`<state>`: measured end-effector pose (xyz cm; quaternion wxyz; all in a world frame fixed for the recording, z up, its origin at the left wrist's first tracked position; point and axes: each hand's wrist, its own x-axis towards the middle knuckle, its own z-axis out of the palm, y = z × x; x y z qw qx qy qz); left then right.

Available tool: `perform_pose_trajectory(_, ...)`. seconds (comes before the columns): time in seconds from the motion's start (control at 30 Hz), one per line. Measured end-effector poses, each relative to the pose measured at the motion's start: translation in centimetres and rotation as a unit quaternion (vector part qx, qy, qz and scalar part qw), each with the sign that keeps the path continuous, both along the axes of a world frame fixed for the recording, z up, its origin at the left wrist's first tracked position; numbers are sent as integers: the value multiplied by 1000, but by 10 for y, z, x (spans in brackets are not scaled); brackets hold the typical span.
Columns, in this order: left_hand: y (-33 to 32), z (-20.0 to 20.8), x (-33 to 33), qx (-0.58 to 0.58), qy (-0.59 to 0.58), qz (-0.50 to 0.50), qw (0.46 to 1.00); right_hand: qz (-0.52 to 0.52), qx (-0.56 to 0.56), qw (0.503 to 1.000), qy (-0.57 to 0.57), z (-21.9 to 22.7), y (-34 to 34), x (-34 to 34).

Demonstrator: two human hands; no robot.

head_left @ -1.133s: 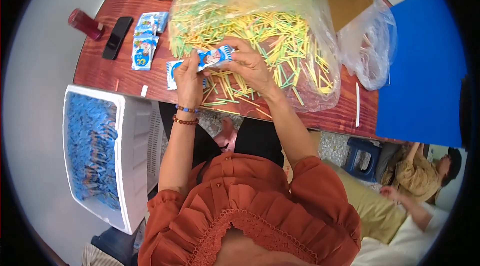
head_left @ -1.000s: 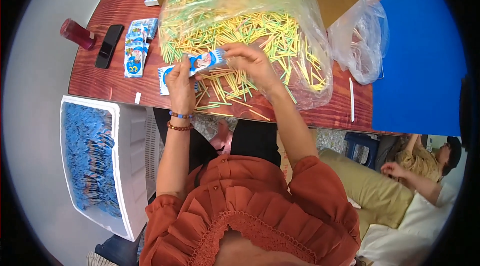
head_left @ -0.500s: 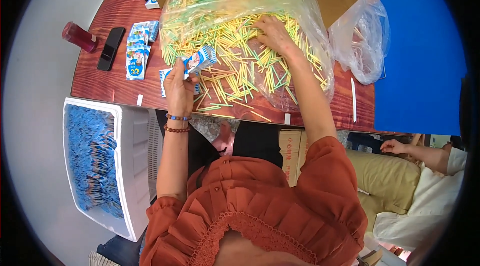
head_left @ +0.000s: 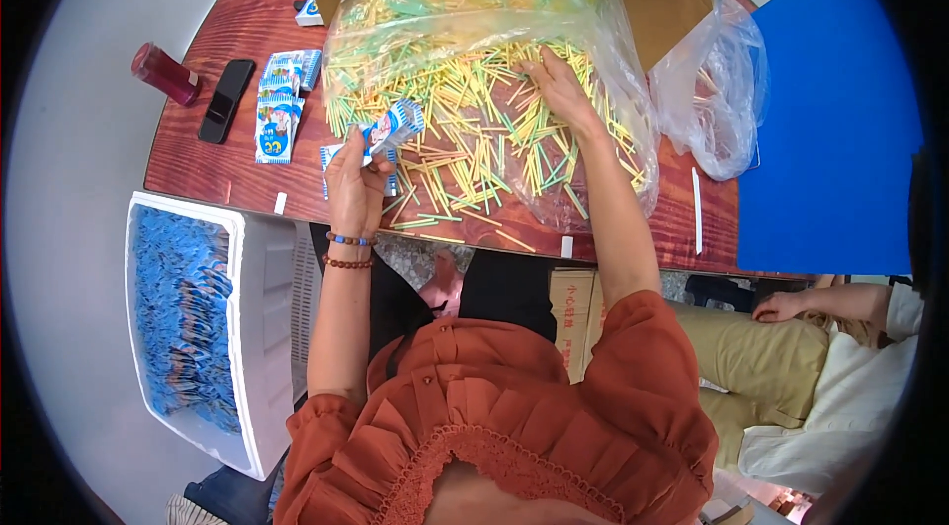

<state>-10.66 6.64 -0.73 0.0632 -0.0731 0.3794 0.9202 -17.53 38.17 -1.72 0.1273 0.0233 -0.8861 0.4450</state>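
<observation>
My left hand [head_left: 354, 184] is closed on a small blue-and-white packet [head_left: 395, 125], tilted up and to the right. Behind that hand, partly hidden, more of the same packaging [head_left: 326, 157] lies on the table. My right hand [head_left: 561, 95] reaches into a heap of thin yellow and green sticks [head_left: 445, 90], its fingers slightly apart at the far side. I cannot make out any stick in its grip. The heap spills toward me from a large clear plastic bag [head_left: 474, 13].
Left on the red wooden table [head_left: 213, 169] are stacked packets [head_left: 277, 130], a black phone [head_left: 226, 100] and a red jar [head_left: 166, 73]. A white foam box [head_left: 237, 327] full of blue packets stands lower left. At right are a crumpled clear bag [head_left: 707, 100], a blue board [head_left: 830, 130] and another person's hand [head_left: 781, 306].
My right hand has drawn slightly right and nearer to me over the sticks. The left hand keeps its packet almost in place. The other person's hand has lowered toward their leg.
</observation>
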Motion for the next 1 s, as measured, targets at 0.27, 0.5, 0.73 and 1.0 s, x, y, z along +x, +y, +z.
perform_pose_trajectory(0.27,20,5,1,64,-15,-21,998,65,-503,853,-122,17,-36,18)
perform_pose_trajectory(0.5,28,3,2,59,-17,-21,998,141,-690,707,-71,10,-61,23)
perform_pose_trajectory(0.73,28,-2,1,88,-38,-21,995,134,-688,708,-85,25,-84,31)
perform_pose_trajectory(1.0,23,-1,-4,100,-38,13,994,57,90,986,-132,10,-31,8)
